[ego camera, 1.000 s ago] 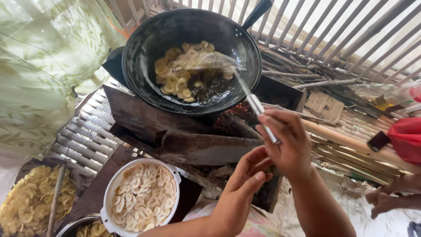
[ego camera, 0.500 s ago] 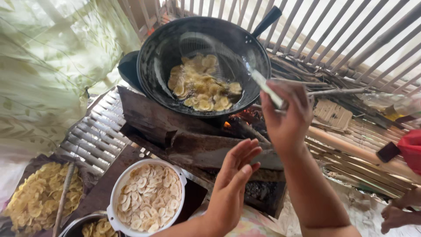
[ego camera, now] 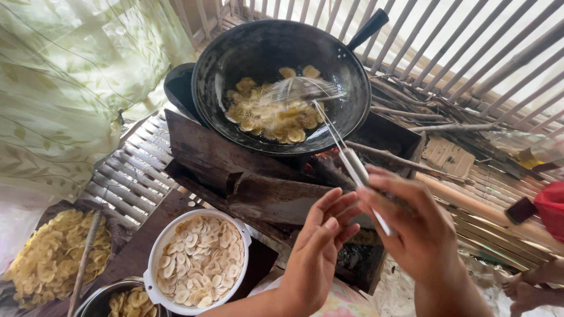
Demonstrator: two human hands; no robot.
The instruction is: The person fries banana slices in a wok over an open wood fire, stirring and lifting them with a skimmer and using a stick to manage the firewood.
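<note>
Skimmer [ego camera: 305, 91] now lower, beyond right grip [ego camera: 411, 229].

White bowl [ego camera: 154, 256] of pale raw slices, lower left. Beside it, heap of yellow chips [ego camera: 50, 255] with a stick [ego camera: 83, 258] across. Metal bowl [ego camera: 97, 300] at bottom edge. Green curtain [ego camera: 70, 76] at left. Slatted wall [ego camera: 470, 41] behind. Red cloth [ego camera: 552, 208] at right.
</note>
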